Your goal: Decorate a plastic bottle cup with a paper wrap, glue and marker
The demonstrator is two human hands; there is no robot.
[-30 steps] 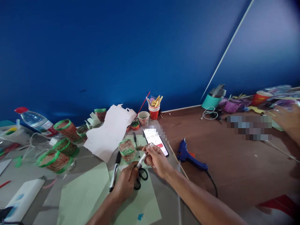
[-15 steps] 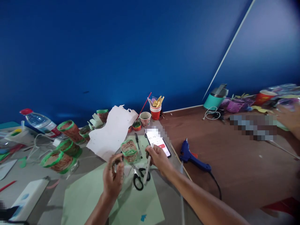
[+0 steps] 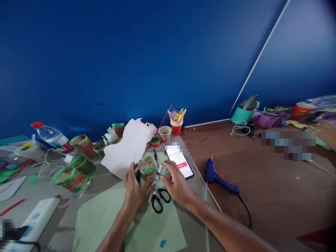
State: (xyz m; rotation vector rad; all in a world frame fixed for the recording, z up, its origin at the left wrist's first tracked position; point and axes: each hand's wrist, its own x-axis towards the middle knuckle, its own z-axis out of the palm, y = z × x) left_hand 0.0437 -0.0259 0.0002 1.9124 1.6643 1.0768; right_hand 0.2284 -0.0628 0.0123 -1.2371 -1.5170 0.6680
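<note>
Green-rimmed and wound in brownish strands, the small cup [image 3: 147, 167] stands upright on the table [image 3: 105, 183], just beyond your fingertips. It looks light and thin-walled, so I would expect it to crush or tip easily. The wrapping should give grip, so take it gently by the sides, below the rim.

Your left hand [image 3: 135, 190] lies just left of the cup, with something dark under its fingers. You cannot tell from here whether it is gripped. Your right hand [image 3: 177, 183] rests palm down just right of the cup, fingers spread and closed on nothing, its thumb against a white marker [image 3: 155, 182].

Nearer you than the cup lie black scissors [image 3: 160, 201] on a pale green sheet [image 3: 147, 227]. A phone [image 3: 182, 163] is right of the cup, and a blue glue gun [image 3: 219, 177] lies farther right.
</note>
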